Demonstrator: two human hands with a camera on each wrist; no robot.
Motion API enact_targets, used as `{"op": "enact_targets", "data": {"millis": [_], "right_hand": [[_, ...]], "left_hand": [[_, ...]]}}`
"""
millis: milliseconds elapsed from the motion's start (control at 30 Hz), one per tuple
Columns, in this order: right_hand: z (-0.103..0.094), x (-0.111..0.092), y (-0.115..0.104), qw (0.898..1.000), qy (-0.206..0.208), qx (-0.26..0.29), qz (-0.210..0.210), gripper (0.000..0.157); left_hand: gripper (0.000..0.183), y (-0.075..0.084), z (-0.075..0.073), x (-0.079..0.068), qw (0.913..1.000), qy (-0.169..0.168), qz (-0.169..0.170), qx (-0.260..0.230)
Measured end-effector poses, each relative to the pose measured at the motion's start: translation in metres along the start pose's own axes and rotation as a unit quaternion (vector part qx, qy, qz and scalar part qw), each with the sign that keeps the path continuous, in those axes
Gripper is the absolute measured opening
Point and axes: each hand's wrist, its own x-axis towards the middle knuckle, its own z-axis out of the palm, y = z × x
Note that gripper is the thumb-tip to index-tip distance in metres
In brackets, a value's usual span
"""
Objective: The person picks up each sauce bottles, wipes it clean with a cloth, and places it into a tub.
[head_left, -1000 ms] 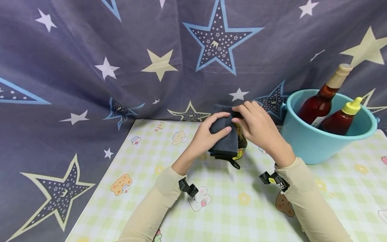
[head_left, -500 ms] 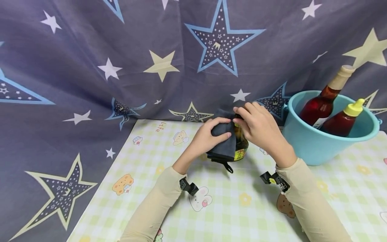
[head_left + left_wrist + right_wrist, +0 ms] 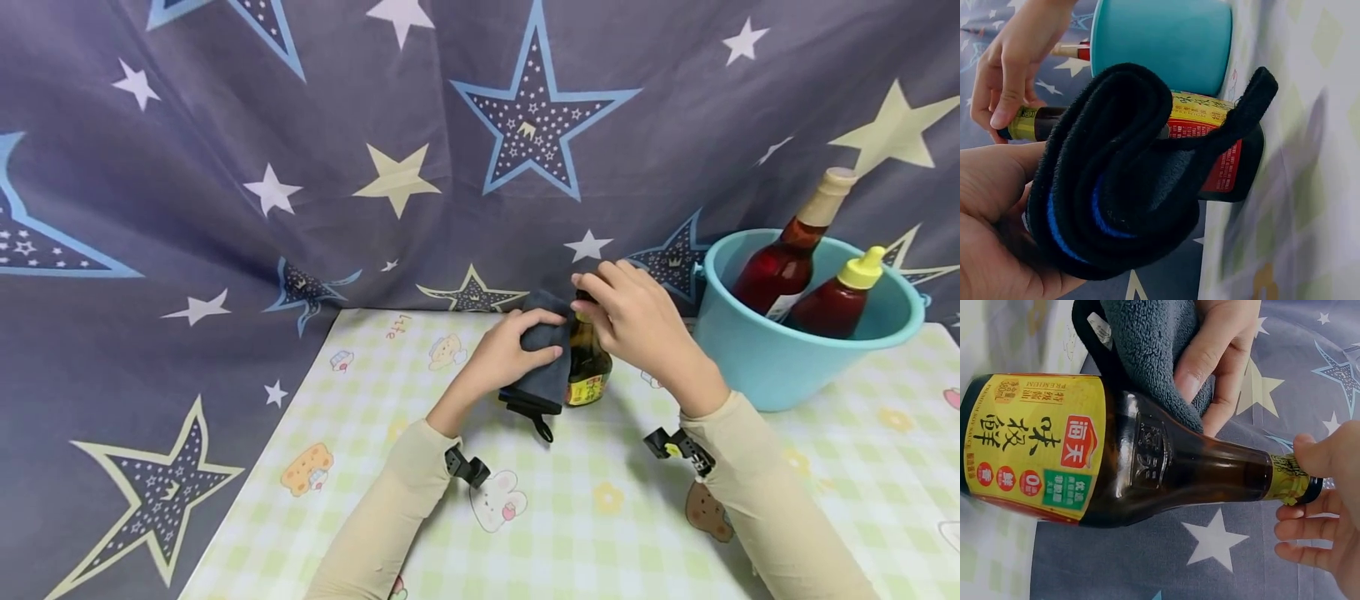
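Observation:
A dark soy sauce bottle (image 3: pixel 588 367) with a yellow label stands on the table near the starry backdrop. My right hand (image 3: pixel 637 321) pinches its cap between thumb and fingers, as the right wrist view shows at the bottle's yellow neck band (image 3: pixel 1288 478). A folded dark grey towel (image 3: pixel 540 379) with a hanging loop is gripped by my left hand (image 3: pixel 506 354). It sits just left of the bottle, against its side in the right wrist view. Blue layers show in the towel's folds (image 3: pixel 1100 212) from the left wrist view.
On the right stands a light blue bucket (image 3: pixel 780 367). Inside it lean a tall red bottle (image 3: pixel 776 267) and a red squeeze bottle (image 3: pixel 825 310) with a yellow nozzle cap. A starry curtain (image 3: pixel 315 208) hangs behind the checked tablecloth (image 3: pixel 600 542).
My left hand and the towel have shifted left and slightly toward me, uncovering more of the soy sauce bottle. My right hand stays at the bottle's cap.

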Motion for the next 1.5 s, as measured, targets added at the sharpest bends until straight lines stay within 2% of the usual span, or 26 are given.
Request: {"op": "enact_targets", "data": {"millis": [400, 567, 833, 1067, 1500], "right_hand": [[-0.0029, -0.0087, -0.0001, 1.0, 0.005, -0.012, 0.011, 0.02], [-0.0023, -0.0081, -0.001, 1.0, 0.004, -0.011, 0.012, 0.021], [0.0005, -0.0047, -0.0018, 1.0, 0.001, -0.004, 0.017, 0.021], [0.0045, -0.0033, -0.0034, 1.0, 0.006, 0.001, 0.014, 0.024], [-0.0008, -0.0049, -0.0063, 1.0, 0.007, -0.01, 0.023, 0.023]], "left_hand": [[0.04, -0.0006, 0.0088, 0.0018, 0.9995, -0.019, -0.021, 0.014], [0.039, -0.001, 0.0084, 0.0007, 0.999, -0.023, -0.036, 0.008], [0.036, -0.0046, 0.0041, 0.0017, 0.9992, -0.024, -0.033, -0.003], [0.035, -0.0086, 0.0027, -0.0008, 0.9981, -0.028, -0.054, -0.001], [0.034, -0.0057, 0.0044, -0.0006, 0.9978, -0.023, -0.059, 0.019]]}}
